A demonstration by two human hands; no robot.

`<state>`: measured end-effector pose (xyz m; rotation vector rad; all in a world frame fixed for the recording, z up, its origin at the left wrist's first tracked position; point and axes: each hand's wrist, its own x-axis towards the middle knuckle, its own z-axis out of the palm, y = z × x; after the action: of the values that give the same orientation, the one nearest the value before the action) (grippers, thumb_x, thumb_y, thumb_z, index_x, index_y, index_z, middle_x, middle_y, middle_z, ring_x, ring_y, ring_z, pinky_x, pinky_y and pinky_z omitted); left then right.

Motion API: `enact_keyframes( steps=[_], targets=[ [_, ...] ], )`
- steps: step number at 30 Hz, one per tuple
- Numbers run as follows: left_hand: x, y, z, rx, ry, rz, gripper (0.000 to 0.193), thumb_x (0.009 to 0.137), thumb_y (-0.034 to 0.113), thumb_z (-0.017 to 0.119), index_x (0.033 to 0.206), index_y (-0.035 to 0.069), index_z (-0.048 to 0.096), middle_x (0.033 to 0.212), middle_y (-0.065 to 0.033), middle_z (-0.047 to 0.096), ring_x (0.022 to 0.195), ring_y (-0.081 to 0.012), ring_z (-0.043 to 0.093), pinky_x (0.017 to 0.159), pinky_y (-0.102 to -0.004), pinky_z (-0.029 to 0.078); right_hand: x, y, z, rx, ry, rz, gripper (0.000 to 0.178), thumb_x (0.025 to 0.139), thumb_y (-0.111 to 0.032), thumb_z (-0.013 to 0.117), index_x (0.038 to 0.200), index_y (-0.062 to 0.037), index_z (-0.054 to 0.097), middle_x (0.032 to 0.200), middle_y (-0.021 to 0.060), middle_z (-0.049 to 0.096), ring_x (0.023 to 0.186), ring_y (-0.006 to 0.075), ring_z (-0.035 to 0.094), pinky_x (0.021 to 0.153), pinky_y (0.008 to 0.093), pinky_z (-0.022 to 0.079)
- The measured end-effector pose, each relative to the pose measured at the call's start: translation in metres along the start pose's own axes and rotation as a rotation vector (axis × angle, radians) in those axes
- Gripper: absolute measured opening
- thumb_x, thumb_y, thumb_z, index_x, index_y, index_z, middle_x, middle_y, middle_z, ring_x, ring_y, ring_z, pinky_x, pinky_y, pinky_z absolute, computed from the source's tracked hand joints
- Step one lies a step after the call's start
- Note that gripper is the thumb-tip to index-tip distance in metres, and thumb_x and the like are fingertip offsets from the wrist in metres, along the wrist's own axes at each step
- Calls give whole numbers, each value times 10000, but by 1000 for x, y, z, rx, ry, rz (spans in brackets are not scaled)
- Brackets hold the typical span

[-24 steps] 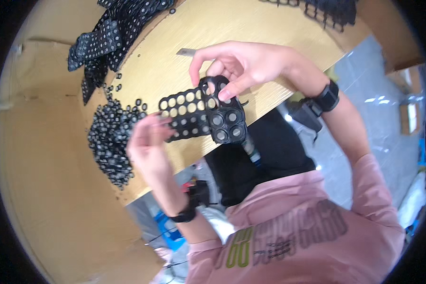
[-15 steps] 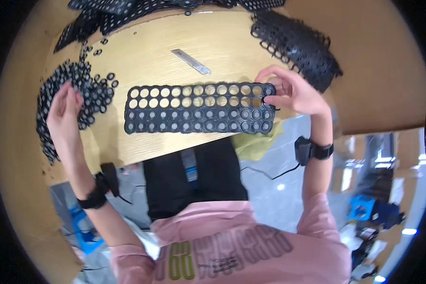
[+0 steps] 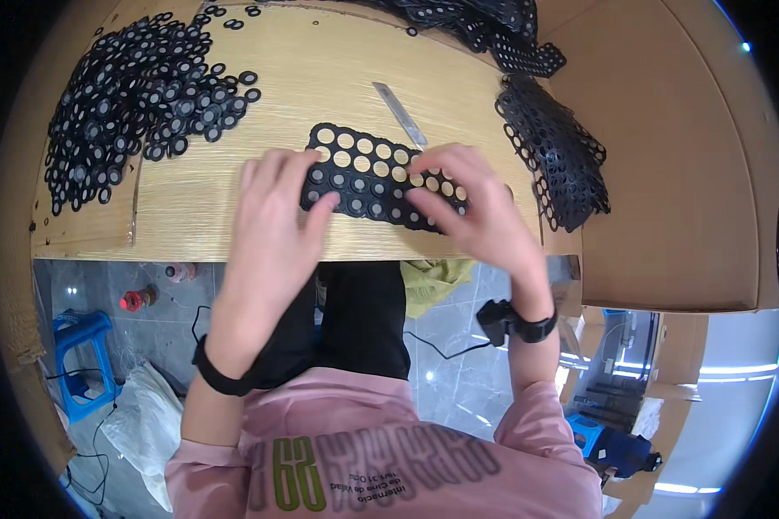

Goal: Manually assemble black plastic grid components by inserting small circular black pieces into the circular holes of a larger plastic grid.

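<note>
Touching the black perforated sheet (image 3: 370, 176) at 9 o'clock with the left hand (image 3: 273, 208), perhaps gripping, hard to tell; arching the right hand (image 3: 483, 212), thumb and fingers apart, over its 3 o'clock end. Lies near the 6 o'clock edge of the wooden table (image 3: 320, 69), with a metal blade (image 3: 399, 114) at 12 o'clock.

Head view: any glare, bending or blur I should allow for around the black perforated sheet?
Head view: the black perforated sheet reads clearly, without strong glare; head view: bright reflections fleck the grey floor; head view: the right-hand cardboard panel has its outer edge bowed near the dark rim.
</note>
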<state>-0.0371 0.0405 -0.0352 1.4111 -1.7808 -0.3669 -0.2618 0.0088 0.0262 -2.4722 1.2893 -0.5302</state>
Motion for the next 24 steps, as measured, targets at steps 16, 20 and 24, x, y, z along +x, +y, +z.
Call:
enact_keyframes(
  steps=[16,20,24],
  targets=[
    [7,-2,12,-682,-24,-407,268,816,21,668,1041,-39,536,849,-112,613,758,-131,620,693,-240,506,4,-15,71,145,211,-32,363,668,-144,772,977,-49,607,957,90,504,946,275,444,849,351,366],
    [12,-7,7,-732,-148,-498,153,826,48,682,910,-38,588,729,-39,618,684,-79,584,648,-202,478,1,-8,76,196,229,-54,338,658,-142,772,952,-63,626,936,86,505,923,277,459,843,353,367],
    [17,-13,-5,-735,-330,-504,102,869,69,651,876,-25,611,750,6,612,677,-28,523,600,-162,398,-4,-5,72,211,293,-68,351,619,-98,778,936,-80,627,911,80,519,921,283,470,828,349,389]
  ],
)
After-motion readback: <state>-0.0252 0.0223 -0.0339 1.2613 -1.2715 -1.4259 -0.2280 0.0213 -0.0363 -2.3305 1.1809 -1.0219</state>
